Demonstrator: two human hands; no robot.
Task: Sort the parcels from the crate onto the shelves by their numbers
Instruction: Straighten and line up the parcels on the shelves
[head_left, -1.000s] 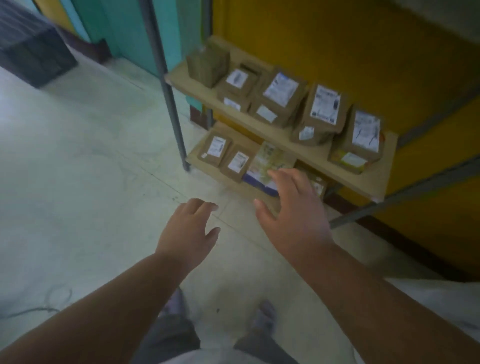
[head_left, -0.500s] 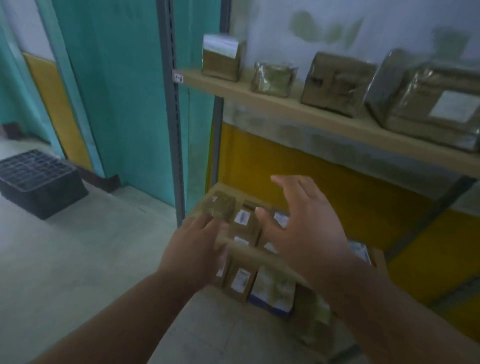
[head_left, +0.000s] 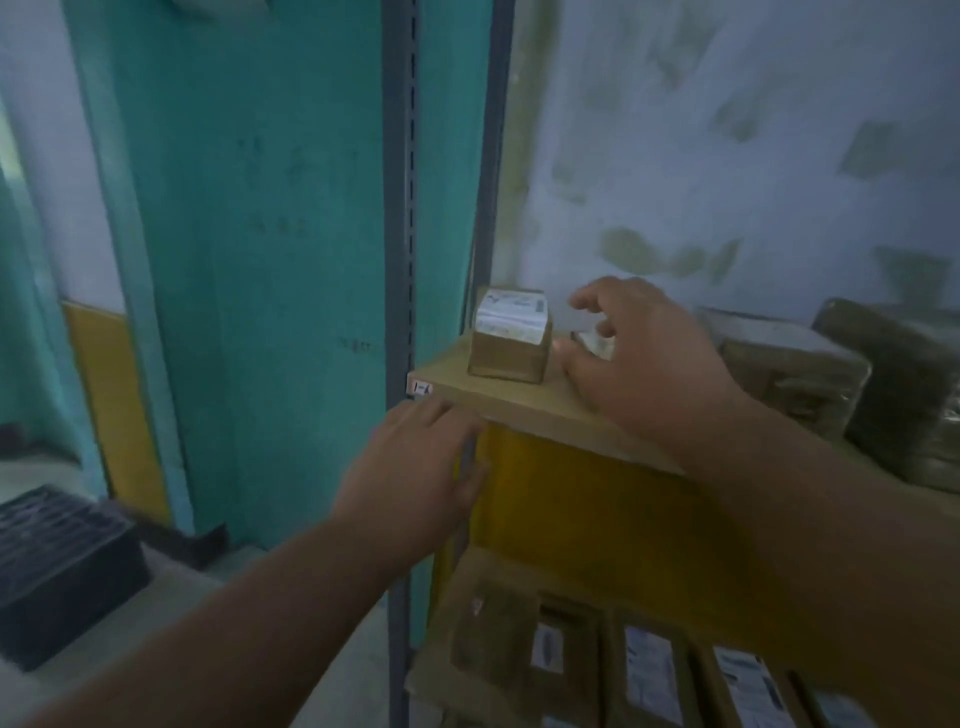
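A small brown parcel (head_left: 509, 335) with a white label stands at the left end of the upper wooden shelf (head_left: 498, 397). My right hand (head_left: 644, 358) hovers over the shelf just right of it, fingers spread and curled above a second small parcel (head_left: 592, 340) that it mostly hides. Whether it touches that parcel is unclear. My left hand (head_left: 415, 478) is open below the shelf's front edge, holding nothing. More wrapped parcels (head_left: 789, 374) sit further right on the shelf. Labelled parcels (head_left: 649, 670) lie on the lower shelf.
A grey metal shelf post (head_left: 400, 208) rises at the shelf's left corner, with a small number tag (head_left: 420, 388) on the shelf edge. A black crate (head_left: 57, 561) sits on the floor at left. Teal door and yellow wall behind.
My view has swung up from the lower shelves to the upper shelf. Both hands rose; the right hand moved onto the upper shelf beside the labelled parcel.
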